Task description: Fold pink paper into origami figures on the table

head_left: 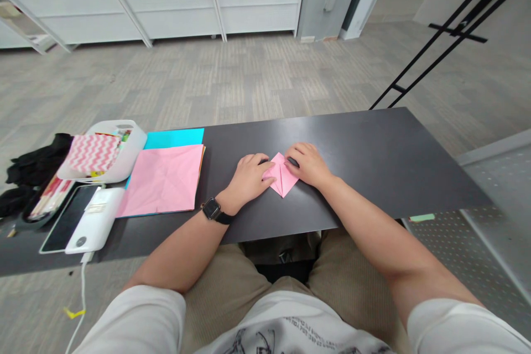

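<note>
A small piece of folded pink paper (284,181) lies on the dark table in front of me, shaped like a diamond with a crease down its middle. My left hand (250,177) has its thumb and forefinger on the paper's left corner. From the other side, my right hand (307,164) grips the upper right edge with bent fingers. Both hands rest low over the tabletop, and parts of the paper's side corners are hidden under the fingers. A black watch (212,209) is on my left wrist.
Left of my hands lies a stack of pink paper (164,180) over blue sheets (176,137). Beyond it are a white basket (135,146) with a zigzag-patterned cloth, a tablet-like device (68,224), a white power bank (97,221) on a cable, and black fabric (39,163).
</note>
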Demonstrator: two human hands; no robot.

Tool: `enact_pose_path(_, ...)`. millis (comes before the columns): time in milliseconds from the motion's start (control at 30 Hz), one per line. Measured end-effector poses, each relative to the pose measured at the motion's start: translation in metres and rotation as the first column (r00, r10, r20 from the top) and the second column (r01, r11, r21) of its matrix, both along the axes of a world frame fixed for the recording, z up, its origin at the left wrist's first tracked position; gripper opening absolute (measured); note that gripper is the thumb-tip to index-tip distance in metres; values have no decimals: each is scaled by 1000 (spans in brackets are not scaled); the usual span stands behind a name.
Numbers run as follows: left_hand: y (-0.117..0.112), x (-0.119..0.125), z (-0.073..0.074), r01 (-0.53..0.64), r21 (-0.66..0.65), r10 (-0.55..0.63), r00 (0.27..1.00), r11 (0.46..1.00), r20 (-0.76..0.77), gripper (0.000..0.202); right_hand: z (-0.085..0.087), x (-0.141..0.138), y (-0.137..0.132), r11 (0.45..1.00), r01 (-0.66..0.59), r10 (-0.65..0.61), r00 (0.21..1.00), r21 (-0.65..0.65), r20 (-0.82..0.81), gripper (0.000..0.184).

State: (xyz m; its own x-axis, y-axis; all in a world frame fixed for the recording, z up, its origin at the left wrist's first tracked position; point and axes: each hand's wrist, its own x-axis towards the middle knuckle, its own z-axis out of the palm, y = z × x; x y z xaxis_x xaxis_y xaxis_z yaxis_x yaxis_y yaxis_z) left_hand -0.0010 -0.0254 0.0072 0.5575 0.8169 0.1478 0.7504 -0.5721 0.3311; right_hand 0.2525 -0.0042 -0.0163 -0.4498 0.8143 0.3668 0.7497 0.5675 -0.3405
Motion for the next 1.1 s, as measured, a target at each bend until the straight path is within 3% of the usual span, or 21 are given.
enact_pose_path(533, 1, -3, 0, -35, -26, 34, 998, 999, -51, 44, -9, 16, -1, 1000, -21, 22, 999, -14, 25, 20)
enact_pose_path(900, -1, -2, -2, -46, -2, 46, 999, 999, -6, 41, -4, 16, -5, 1000, 7, -7, 999, -23, 32, 24)
enact_pose_path(1100, 2, 1, -2, -95, 13, 95, 995, 995, -11, 54, 1, 14, -7, 998, 51, -50, 999, -44, 18, 26)
